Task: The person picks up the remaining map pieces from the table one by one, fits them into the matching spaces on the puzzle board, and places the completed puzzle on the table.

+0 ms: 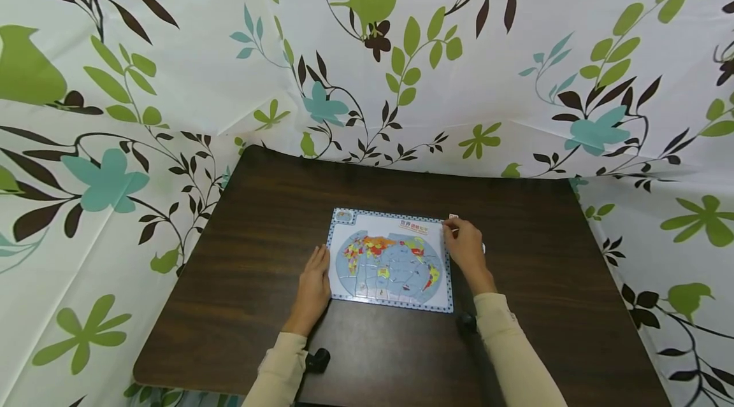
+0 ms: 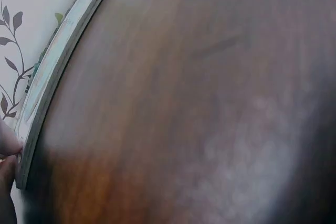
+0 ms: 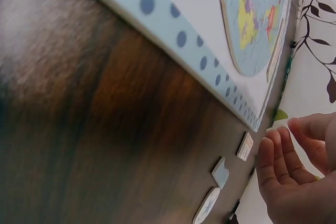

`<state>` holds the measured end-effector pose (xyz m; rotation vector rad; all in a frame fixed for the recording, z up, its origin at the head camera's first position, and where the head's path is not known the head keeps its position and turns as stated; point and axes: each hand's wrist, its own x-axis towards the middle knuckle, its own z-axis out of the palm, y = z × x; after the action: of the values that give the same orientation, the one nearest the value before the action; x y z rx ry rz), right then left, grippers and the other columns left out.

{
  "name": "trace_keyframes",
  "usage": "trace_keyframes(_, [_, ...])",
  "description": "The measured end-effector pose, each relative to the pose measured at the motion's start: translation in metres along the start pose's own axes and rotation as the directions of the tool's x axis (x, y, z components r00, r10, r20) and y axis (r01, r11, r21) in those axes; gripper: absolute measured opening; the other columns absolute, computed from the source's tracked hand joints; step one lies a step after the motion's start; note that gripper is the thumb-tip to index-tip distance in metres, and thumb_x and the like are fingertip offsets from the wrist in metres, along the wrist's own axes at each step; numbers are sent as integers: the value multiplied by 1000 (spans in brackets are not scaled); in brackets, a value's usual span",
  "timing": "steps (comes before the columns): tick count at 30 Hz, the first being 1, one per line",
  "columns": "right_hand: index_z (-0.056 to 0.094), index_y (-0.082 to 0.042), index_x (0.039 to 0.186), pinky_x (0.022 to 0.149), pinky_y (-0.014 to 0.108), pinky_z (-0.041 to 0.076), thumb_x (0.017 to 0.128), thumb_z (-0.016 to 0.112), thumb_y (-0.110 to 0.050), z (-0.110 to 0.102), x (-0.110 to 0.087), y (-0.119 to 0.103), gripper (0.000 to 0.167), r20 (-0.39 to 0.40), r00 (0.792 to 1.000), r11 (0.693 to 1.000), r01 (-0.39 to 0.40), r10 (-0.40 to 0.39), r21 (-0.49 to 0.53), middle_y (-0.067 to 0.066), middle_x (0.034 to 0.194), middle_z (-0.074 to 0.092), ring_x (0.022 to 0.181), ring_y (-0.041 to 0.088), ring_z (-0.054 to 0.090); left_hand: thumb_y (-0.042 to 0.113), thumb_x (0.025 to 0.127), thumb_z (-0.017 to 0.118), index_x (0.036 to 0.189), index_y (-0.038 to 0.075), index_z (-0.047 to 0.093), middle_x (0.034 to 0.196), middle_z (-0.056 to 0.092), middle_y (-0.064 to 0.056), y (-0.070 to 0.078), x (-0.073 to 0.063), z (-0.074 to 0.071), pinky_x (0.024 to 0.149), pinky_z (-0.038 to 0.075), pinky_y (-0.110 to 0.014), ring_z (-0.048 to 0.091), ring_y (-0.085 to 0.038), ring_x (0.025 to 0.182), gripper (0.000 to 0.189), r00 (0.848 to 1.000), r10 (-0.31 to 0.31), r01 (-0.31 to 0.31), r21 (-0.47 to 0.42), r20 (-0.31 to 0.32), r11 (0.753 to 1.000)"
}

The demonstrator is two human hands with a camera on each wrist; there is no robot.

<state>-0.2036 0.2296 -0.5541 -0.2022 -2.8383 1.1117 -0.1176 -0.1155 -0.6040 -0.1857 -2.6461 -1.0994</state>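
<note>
Dk brn table [image 1: 229, 324] — wht leaf-print fabric [image 1: 344, 76] behind & both sides.

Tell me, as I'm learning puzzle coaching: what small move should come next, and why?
Probably pick up the pale blue piece with the right hand, if free: it lies loose beside the board, near that hand, and the map seems to show a white gap at its top. The left hand touches the board's left edge, so could steady it.
</note>
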Motion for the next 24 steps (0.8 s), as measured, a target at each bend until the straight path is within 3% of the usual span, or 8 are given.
trace_keyframes(10, [73, 0, 126, 81, 41, 53, 109, 60, -18, -4, -3, 5, 27, -19, 1000, 1000, -17, 17, -7, 22, 117, 72, 99, 34, 65, -20, 90, 61, 130, -18, 67, 140, 67, -32, -1, 10, -4, 109, 52, -64, 61, -53, 134, 40, 998, -48, 45, -79, -30, 996])
trace_keyframes(16, [73, 1, 126, 80, 41, 53, 109, 60, -17, -1, -6, 6, 27, -14, 1000, 1000, -12, 12, -9, 23, 115, 72, 98, 33, 65, -17, 93, 61, 133, -15, 68, 145, 67, -27, 0, 13, -9, 113, 50, -61, 59, -48, 139, 41, 991, -136, 137, -100, 14, 986])
trace_keyframes(24, [73, 1, 126, 81, 41, 54, 109, 59, -17, 1, -6, 10, 28, -14, 1000, 1000, -20, 20, -6, 23, 116, 73, 99, 33, 65, -14, 94, 62, 135, -12, 68, 146, 67, -23, 3, 13, -11, 110, 52, -59, 61, -46, 135, 41, 985, -171, 173, -106, 21, 979])
